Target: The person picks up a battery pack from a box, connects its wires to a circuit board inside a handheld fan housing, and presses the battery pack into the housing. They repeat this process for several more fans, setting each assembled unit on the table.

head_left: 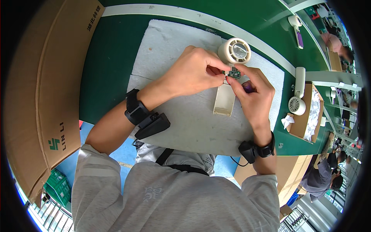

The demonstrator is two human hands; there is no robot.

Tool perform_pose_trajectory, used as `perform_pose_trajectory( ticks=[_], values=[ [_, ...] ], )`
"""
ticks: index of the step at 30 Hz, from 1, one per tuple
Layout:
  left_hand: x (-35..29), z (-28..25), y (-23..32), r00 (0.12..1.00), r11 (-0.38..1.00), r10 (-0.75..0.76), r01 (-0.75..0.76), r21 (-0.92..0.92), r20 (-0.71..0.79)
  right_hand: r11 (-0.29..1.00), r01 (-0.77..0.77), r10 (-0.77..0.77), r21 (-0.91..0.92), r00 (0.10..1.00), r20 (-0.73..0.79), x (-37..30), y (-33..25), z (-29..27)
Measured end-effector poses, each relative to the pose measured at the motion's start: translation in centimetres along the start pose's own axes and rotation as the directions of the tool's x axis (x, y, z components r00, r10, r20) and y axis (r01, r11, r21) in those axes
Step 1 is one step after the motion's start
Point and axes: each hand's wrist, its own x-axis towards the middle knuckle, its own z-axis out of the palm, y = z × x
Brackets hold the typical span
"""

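Observation:
A small green circuit board point(234, 73) sits between my two hands, just below the head of a cream handheld fan point(234, 51). My left hand point(199, 71) is closed, thumb and index finger pinched at the board's left edge by a small white part. My right hand point(255, 91) has thumb and index finger on the board's right side, with a bit of red wire beside the thumb. Below lies the fan's open cream handle shell point(224, 101). Something purple point(248, 87) shows under my right fingers, mostly hidden; I cannot make out what it is.
A pale foam mat point(174, 127) covers the green bench. To the right lie a white fan point(297, 98) and a carton of white wrapping point(311, 114). A white and purple fan point(296, 31) lies farther back. A large cardboard box point(46, 89) stands left. People work far right.

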Motion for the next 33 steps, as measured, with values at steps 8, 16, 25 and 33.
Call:
perform_pose_trajectory(
  ticks=[8,16,25,33],
  values=[
    [0.0,0.1,-0.1,0.999,0.994,0.04,-0.039,0.105,-0.012,1.0,0.005,-0.005,-0.022,1.0,-0.02,0.2,-0.2,0.1],
    [0.1,0.0,-0.3,0.996,0.99,0.085,-0.082,0.115,-0.016,0.997,-0.076,0.076,-0.01,0.997,0.005,0.3,-0.8,0.0],
    [0.4,-0.6,-0.8,0.996,0.999,-0.019,0.022,-0.029,0.089,0.994,-0.112,0.113,-0.009,0.991,0.076,-0.1,-1.3,-0.8],
    [0.6,-0.2,-0.5,0.979,0.992,-0.091,0.105,-0.067,0.183,0.995,-0.012,0.017,-0.097,0.999,0.05,-0.4,-0.8,-0.6]
  ],
)
